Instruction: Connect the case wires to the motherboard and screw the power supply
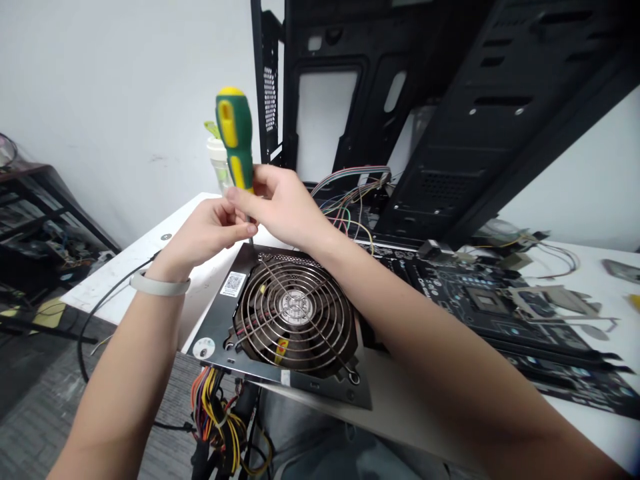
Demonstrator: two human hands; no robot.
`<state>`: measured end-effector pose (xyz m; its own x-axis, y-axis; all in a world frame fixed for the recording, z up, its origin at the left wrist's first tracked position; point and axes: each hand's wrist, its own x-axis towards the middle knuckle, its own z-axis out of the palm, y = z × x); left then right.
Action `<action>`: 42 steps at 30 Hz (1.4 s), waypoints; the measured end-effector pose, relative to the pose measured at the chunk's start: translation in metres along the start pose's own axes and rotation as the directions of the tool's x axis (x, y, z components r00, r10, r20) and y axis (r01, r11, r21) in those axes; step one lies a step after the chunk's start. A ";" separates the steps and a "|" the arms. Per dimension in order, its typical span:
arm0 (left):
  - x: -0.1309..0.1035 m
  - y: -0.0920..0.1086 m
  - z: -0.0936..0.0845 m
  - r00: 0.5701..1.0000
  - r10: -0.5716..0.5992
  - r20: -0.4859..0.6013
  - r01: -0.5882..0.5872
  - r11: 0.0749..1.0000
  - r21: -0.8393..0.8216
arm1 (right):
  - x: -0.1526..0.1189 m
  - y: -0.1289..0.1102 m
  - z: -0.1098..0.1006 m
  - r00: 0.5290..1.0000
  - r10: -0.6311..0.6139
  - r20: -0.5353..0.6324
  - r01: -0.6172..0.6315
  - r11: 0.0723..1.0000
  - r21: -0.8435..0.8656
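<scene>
A green and yellow screwdriver [235,130] stands nearly upright over the far left corner of a power supply unit [215,327]. My right hand [285,203] grips the lower part of its handle. Lower down, my left hand [213,230] has its thumb and fingers closed around the metal shaft. The shaft's tip meets the corner of the metal cover, though any screw there is too small to make out. A round wire grille [320,320] covers the fan on the unit's top face. My left wrist wears a pale band.
Bundled coloured cables [220,420] hang off the table's front edge. A black computer case [425,153] stands behind with loose wires inside. To the right lies a motherboard [450,293]. A clear bottle [219,160] is behind the screwdriver, and a dark shelf [45,200] stands at left.
</scene>
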<state>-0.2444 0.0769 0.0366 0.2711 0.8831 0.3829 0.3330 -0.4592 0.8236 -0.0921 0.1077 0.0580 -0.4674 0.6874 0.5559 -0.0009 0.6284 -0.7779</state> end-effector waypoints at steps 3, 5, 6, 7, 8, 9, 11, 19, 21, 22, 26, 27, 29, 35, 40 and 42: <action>0.000 -0.003 -0.001 1.000 0.019 0.002 -0.019 1.000 -0.004 | 0.000 0.002 0.000 0.999 0.045 0.026 -0.046 0.998 0.049; -0.001 -0.001 -0.003 0.999 0.010 0.034 -0.009 1.000 -0.018 | 0.001 0.003 0.000 0.999 0.045 0.026 -0.047 0.995 0.084; -0.001 0.001 -0.004 0.999 0.001 0.047 0.000 1.000 -0.021 | 0.001 0.003 0.000 0.998 0.051 0.028 -0.053 0.993 0.105; -0.002 0.002 -0.004 0.998 -0.009 0.055 0.010 1.000 -0.018 | 0.002 0.003 0.000 0.998 0.059 0.032 -0.063 0.990 0.126; -0.002 0.003 -0.004 0.998 -0.017 0.055 0.018 1.000 -0.013 | 0.002 0.003 0.000 0.997 0.070 0.034 -0.074 0.987 0.143; -0.002 0.003 -0.004 0.999 -0.019 0.050 0.020 1.000 -0.008 | 0.002 0.002 0.000 0.996 0.081 0.033 -0.085 0.985 0.150; -0.001 0.002 -0.003 1.000 -0.004 0.027 0.005 1.000 -0.008 | 0.001 0.000 -0.001 0.996 0.081 0.025 -0.084 0.987 0.137; -0.002 0.004 -0.002 0.999 -0.015 0.028 0.016 1.000 -0.012 | 0.002 0.001 0.001 0.998 0.055 0.031 -0.059 0.984 0.169; -0.001 0.005 -0.002 0.999 -0.021 0.027 0.022 1.000 -0.016 | 0.002 0.000 0.001 0.997 0.072 0.017 -0.074 0.981 0.180; -0.001 0.004 -0.001 1.000 -0.016 0.022 0.017 1.000 -0.020 | 0.002 0.000 0.001 0.997 0.080 0.013 -0.081 0.981 0.177; 0.000 0.001 0.001 1.000 0.007 -0.007 -0.007 1.000 -0.030 | 0.001 -0.002 0.000 0.997 0.076 0.015 -0.077 0.989 0.123; 0.000 0.001 0.001 1.000 0.007 -0.009 -0.008 1.000 -0.027 | 0.000 -0.002 0.000 0.997 0.078 0.012 -0.078 0.990 0.115; -0.001 0.002 0.000 1.000 -0.007 0.010 0.008 1.000 -0.020 | 0.001 -0.002 0.000 0.995 0.097 0.010 -0.098 0.987 0.124; -0.001 0.003 -0.003 0.999 -0.040 0.001 0.040 0.999 -0.006 | 0.001 -0.002 0.000 0.994 0.108 0.026 -0.111 0.986 0.126; -0.001 0.003 -0.002 1.000 -0.004 -0.005 0.004 1.000 -0.010 | 0.001 -0.001 0.000 0.996 0.079 0.029 -0.082 0.987 0.141; -0.001 0.004 -0.002 1.000 -0.027 0.003 0.027 1.000 0.009 | 0.001 0.001 0.001 0.996 0.084 0.035 -0.089 0.980 0.178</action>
<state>-0.2446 0.0744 0.0403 0.2642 0.8951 0.3593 0.3483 -0.4359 0.8299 -0.0933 0.1090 0.0577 -0.4969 0.7247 0.4774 -0.1166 0.4894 -0.8642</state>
